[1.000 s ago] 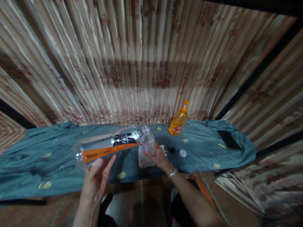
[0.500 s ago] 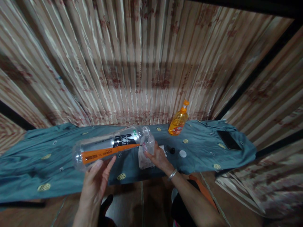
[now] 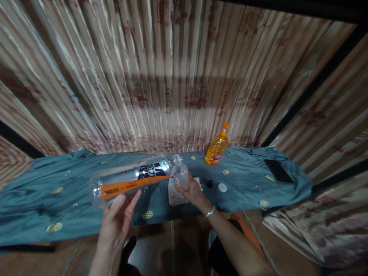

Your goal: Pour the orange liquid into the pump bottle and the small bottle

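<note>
My left hand holds a large clear plastic bottle with a silver, black and orange label, gripping it near its base. The bottle lies nearly on its side, its neck pointing right and slightly up. In my right hand is a small clear plastic bottle, held upright with its mouth against the large bottle's mouth. Whether liquid passes between them cannot be made out. Below the small bottle lies a pale cloth, partly covered by my right hand. A black cap and a white cap rest just right of that hand.
A pump bottle of orange-yellow liquid stands at the back of the narrow table, which has a teal cloth. A dark phone lies toward the right end. Patterned curtains hang behind, with dark frame bars at the sides.
</note>
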### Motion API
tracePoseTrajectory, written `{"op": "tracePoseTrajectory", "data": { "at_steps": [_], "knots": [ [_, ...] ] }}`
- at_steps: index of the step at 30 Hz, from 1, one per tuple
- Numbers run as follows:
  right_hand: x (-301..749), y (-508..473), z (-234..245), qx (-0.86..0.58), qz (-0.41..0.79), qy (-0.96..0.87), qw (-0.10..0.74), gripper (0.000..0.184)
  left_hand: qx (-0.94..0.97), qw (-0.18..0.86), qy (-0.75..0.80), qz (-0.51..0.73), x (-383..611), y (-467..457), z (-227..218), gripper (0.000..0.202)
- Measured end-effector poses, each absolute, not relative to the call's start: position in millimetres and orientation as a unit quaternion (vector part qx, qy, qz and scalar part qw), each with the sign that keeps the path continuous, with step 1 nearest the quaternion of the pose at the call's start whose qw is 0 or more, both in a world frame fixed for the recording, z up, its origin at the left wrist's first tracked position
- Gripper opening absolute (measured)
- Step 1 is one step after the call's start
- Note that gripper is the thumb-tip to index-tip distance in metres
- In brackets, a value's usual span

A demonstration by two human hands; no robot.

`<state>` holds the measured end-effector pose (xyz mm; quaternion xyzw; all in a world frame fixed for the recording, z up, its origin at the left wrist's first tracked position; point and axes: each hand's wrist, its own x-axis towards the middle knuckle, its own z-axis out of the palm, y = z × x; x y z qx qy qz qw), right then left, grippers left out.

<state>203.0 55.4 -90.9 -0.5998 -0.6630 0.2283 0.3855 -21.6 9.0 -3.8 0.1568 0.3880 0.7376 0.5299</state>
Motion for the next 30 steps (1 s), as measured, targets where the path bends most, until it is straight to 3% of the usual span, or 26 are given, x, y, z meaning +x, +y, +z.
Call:
{"op": "tracePoseTrajectory", "data": {
  "at_steps": [23,30],
  "knots": [
    [202.3,55.7,-92.2,-0.594,0.225,-0.662,0.399,0.05,0.182,0.529,0.394,0.729,-19.1,7.1,1.2,0.043],
    [202.5,56.2,-92.9,-0.599,0.224,-0.658,0.397,0.054,0.168,0.531,0.401,0.727,-19.1,7.6,0.2,0.035]
  ]
}}
